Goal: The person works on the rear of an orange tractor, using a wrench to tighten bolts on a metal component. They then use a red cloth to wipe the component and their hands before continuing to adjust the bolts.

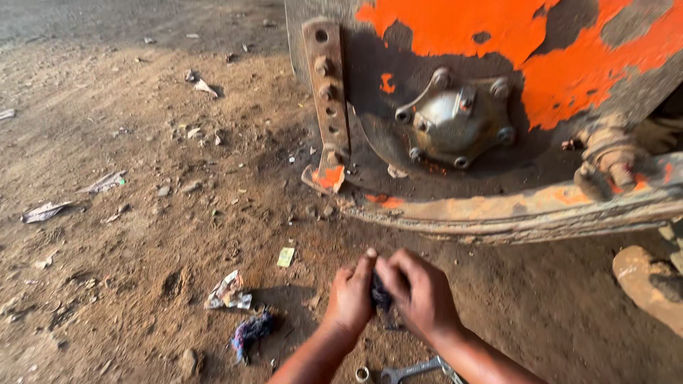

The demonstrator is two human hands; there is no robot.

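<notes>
Head view: both hands meet low in the middle, above bare dirt ground (128,142).
Left hand (350,295): grip closed on a dark rag (380,293).
Right hand (421,293): grip clenched on the same rag.
Rag: pinched between the two hands, mostly hidden.
Below: a wrench (413,371) lies on the dirt.
Ahead: orange machine body (569,64) with a bolted metal hub (455,121).
Left: crumpled paper (228,291).

Dirt ground (128,142), scraps (228,291), wrench (416,370)

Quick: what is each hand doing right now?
Left hand: closed on the small dark wad of cloth.
Right hand: closed on the same wad.
</notes>
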